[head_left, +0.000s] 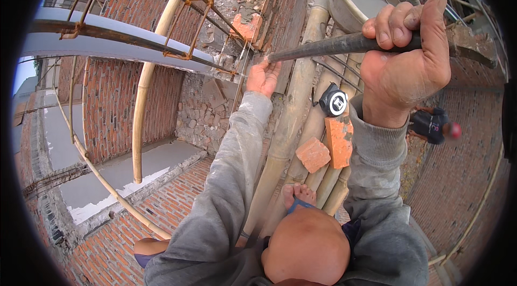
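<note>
Looking down from the head view, we see our right hand in the upper right of the frame, clenched hard around a dark metal bar, thumb and fingers wrapped fully over it. The bar runs leftward across the frame to its tip just above our left hand, a little above the centre. That left hand is cupped with its fingers bent up around the tip; we cannot tell whether it truly grips the bar or only steadies it, so we judge it a guiding hold, the far hand giving the force and the near one the aim. The tip sits against the foot of a brick wall with wet mortar, at the top centre.

Just behind the right hand, at the top right, a grey bucket holds pale slurry, kept close where it can be reached. Below the bar, a black tape measure lies on a bamboo scaffold whose poles run down the middle of the frame, and two orange brick pieces rest on the same poles just under the tape, parked where they cannot roll off easily. Our bare foot stands on the poles at the lower centre, above a knee.

In the upper left, rusted reinforcing rods cross over a grey concrete beam. Far below, another person in dark clothing shows at the right edge.
</note>
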Demonstrator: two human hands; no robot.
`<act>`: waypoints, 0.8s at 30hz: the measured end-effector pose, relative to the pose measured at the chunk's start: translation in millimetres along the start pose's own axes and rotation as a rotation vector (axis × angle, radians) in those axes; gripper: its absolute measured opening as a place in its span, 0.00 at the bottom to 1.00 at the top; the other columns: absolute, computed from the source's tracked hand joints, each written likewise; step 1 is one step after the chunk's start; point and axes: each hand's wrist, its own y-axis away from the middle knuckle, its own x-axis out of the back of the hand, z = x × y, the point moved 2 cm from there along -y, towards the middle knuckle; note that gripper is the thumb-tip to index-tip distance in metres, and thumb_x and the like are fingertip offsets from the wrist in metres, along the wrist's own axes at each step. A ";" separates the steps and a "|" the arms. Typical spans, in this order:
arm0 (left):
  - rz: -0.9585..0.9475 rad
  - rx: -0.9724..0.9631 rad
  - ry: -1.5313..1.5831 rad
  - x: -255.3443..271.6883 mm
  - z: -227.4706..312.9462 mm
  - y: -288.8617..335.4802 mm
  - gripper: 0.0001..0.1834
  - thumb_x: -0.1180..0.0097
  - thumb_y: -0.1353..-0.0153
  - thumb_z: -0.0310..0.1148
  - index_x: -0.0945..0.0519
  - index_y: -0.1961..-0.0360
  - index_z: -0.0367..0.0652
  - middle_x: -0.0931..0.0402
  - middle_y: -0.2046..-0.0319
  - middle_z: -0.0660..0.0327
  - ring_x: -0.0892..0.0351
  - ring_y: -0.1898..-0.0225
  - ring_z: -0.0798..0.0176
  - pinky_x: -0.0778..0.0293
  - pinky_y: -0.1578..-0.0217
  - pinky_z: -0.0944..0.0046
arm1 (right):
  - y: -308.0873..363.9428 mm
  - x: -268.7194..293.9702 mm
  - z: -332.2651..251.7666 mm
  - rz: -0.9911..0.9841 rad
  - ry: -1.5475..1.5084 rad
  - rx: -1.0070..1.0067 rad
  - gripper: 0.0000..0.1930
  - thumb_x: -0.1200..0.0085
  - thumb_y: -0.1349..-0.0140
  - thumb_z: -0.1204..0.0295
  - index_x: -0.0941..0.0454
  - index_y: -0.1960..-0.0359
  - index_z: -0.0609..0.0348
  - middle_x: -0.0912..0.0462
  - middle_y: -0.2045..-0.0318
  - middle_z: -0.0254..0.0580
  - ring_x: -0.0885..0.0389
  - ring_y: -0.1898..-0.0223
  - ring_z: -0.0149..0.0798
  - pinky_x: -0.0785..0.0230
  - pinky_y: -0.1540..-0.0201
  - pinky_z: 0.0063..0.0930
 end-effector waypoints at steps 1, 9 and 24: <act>0.000 -0.013 -0.007 -0.8 3.7 -0.8 0.12 0.48 0.27 0.19 0.25 0.45 0.27 0.22 0.48 0.48 0.21 0.43 0.51 0.20 0.38 0.46 | 4.8 -2.8 -3.4 0.102 -0.014 -0.002 0.23 0.53 0.19 0.56 0.31 0.75 0.51 0.37 0.82 0.29 0.38 0.79 0.30 0.38 0.69 0.32; -0.083 -0.033 -0.242 17.9 -19.7 3.9 0.19 0.43 0.27 0.19 0.30 0.38 0.35 0.24 0.47 0.51 0.22 0.42 0.50 0.27 0.30 0.41 | 69.6 127.0 -16.3 0.341 -0.149 -0.050 0.21 0.57 0.19 0.58 0.32 0.75 0.48 0.36 0.82 0.31 0.37 0.78 0.31 0.38 0.66 0.34; -0.040 -0.098 -0.361 8.6 -24.5 12.0 0.13 0.46 0.25 0.22 0.28 0.43 0.34 0.24 0.46 0.51 0.23 0.40 0.51 0.29 0.31 0.40 | 73.4 181.1 -1.6 0.653 -0.199 -0.086 0.16 0.52 0.25 0.65 0.35 0.75 0.49 0.36 0.80 0.31 0.35 0.76 0.33 0.35 0.64 0.35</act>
